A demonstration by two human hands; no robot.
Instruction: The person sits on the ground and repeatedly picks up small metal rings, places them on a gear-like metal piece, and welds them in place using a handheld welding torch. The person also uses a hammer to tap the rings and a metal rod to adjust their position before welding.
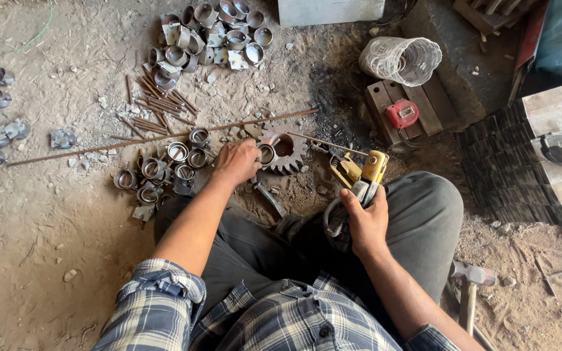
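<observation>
I sit on the dirt floor (pixel 53 214) with my knees spread, so the work lies between them where both hands reach it. My left hand (pixel 237 162) is closed over a short steel ring (pixel 267 154), pressing it against the rim of a big toothed gear (pixel 285 149) that lies flat on the floor; I judge the gear serves as a steady bed to keep the ring from rolling. My right hand (pixel 367 221) has a closed grip around the yellow welding electrode holder (pixel 365 177), its thin rod (pixel 326 143) slanting toward the ring, the tip just beside it but, as far as I can tell, not touching. The cable loops down under my wrist, out of the way.

Just beside my left hand, toward the floor's left side, lies a cluster of rings (pixel 164 170) within easy reach. A larger heap of rings with plates (pixel 209 36) sits well apart toward the far edge, and a bundle of short rusty rods (pixel 157 107) lies between the two piles. One long rod (pixel 164 138) stretches across the floor behind the gear. A red tape measure (pixel 402 114) rests on a wooden block (pixel 424 107) to my far right.
</observation>
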